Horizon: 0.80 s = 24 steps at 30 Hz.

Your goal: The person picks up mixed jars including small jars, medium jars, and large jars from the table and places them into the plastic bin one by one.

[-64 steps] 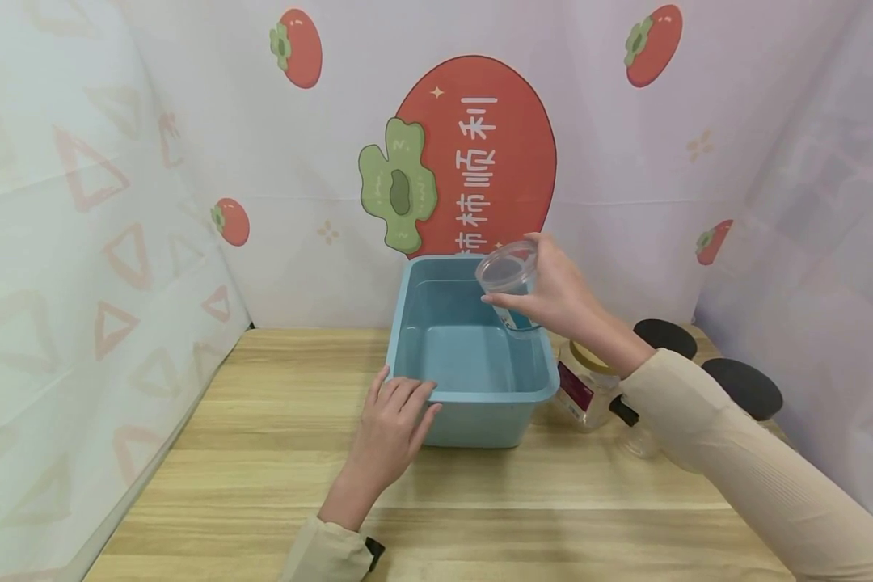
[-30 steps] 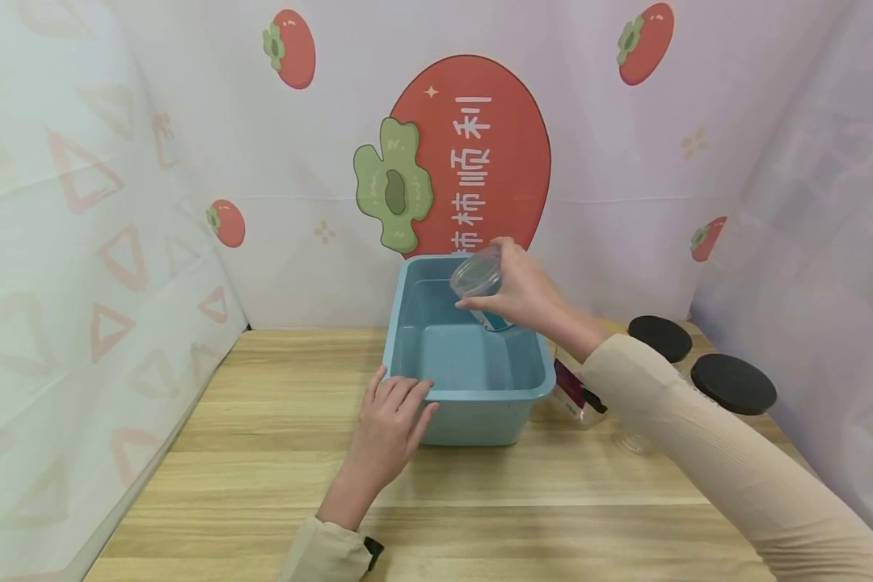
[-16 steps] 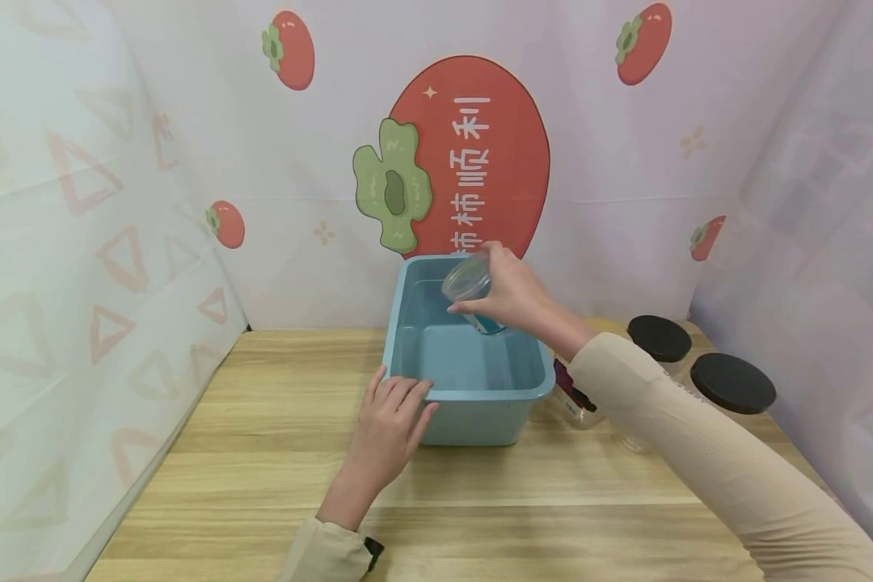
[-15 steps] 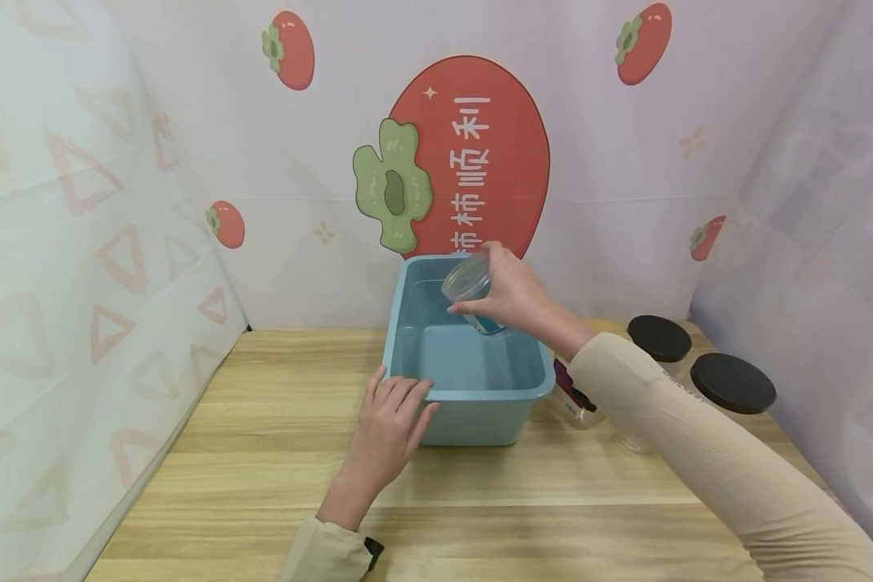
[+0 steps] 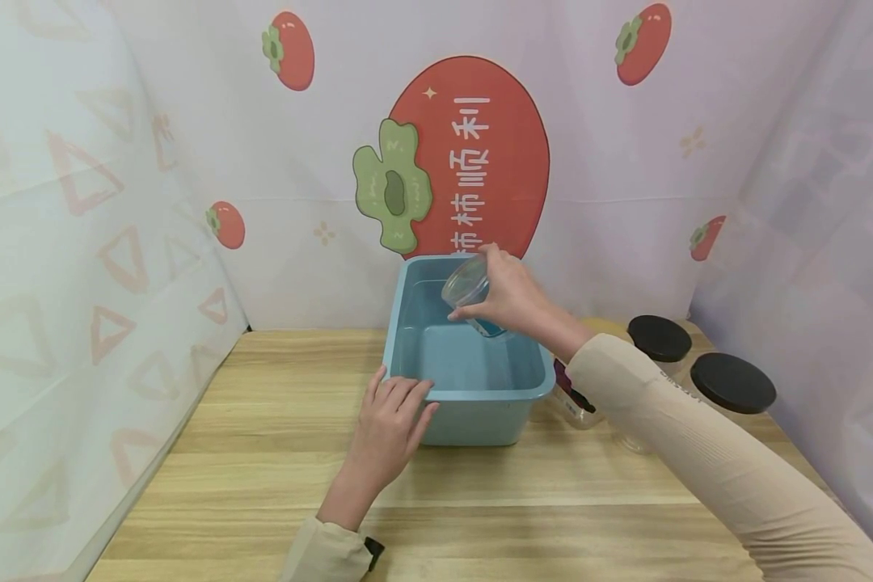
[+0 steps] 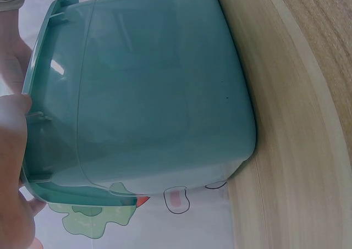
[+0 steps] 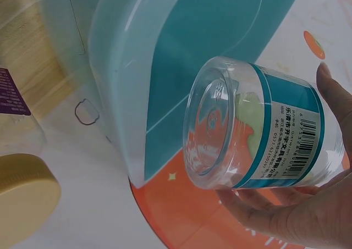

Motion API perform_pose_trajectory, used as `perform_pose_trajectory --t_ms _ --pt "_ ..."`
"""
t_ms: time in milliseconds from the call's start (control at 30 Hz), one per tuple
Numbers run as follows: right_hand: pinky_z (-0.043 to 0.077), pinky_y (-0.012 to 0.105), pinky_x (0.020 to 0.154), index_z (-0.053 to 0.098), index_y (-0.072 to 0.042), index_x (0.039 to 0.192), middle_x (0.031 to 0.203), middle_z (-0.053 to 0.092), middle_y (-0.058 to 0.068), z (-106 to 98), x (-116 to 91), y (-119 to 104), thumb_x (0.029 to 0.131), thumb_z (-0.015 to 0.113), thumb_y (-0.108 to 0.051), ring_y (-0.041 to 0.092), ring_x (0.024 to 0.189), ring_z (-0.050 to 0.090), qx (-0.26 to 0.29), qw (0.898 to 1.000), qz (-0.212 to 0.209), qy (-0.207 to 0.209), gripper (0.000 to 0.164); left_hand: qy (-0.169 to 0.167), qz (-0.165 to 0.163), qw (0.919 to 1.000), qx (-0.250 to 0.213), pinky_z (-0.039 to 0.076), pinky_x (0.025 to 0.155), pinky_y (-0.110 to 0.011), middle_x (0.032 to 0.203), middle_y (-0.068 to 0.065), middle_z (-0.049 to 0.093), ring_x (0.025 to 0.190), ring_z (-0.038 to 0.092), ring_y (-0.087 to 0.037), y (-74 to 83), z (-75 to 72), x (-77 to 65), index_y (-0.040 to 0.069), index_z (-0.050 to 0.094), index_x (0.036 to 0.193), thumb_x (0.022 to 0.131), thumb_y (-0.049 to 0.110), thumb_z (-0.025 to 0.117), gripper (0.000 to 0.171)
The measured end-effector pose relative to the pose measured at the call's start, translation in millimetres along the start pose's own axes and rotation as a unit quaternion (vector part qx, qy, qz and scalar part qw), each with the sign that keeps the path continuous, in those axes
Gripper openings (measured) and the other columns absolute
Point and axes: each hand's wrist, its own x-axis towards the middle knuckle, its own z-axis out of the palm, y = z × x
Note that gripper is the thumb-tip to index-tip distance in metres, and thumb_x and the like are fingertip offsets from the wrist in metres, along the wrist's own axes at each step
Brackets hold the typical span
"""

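My right hand holds a clear plastic jar with a teal label over the far part of the blue plastic basin. The jar is tilted, its lidless mouth toward the upper left and its base toward the lower right. In the right wrist view the jar's label carries a barcode, and the thumb and fingers lie on opposite sides. My left hand grips the basin's near left corner, its fingers over the rim. From the left wrist view, the basin's outer wall stands on the table.
Right of the basin stands a clear jar with a yellow lid and a maroon label, partly behind my right sleeve. Farther right are two jars with black lids. A patterned cloth hangs behind the wooden table.
Over two seconds my right hand has carried the clear jar left and slightly down over the basin. In the last half second it barely shifts. My left hand stays on the basin's corner.
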Motion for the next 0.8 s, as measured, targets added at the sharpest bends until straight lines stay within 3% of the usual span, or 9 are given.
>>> perform_pose_trajectory --t_ms 367,800 --pt "0.047 0.060 0.113 0.026 0.000 0.162 0.156 0.045 0.023 -0.6 -0.4 0.5 0.079 0.094 -0.040 0.040 0.141 0.048 -0.007 1.000 0.009 -0.009 0.115 0.000 -0.003 1.0000 -0.006 0.048 0.108 -0.063 0.102 -0.009 0.072 0.099 0.067 -0.031 -1.2 0.0 -0.9 0.004 0.075 0.114 0.116 0.041 0.034 0.055" --pt "0.047 0.060 0.113 0.036 -0.002 0.160 0.157 0.045 0.025 -3.3 -6.0 8.0 0.086 0.089 -0.037 0.041 0.140 0.048 -0.015 1.000 0.005 -0.005 0.097 -0.009 -0.003 0.9999 -0.010 0.047 0.109 -0.064 0.102 -0.010 0.071 0.099 0.066 -0.031 -0.4 -1.1 -0.3 0.003 0.074 0.115 0.116 0.040 0.033 0.056"
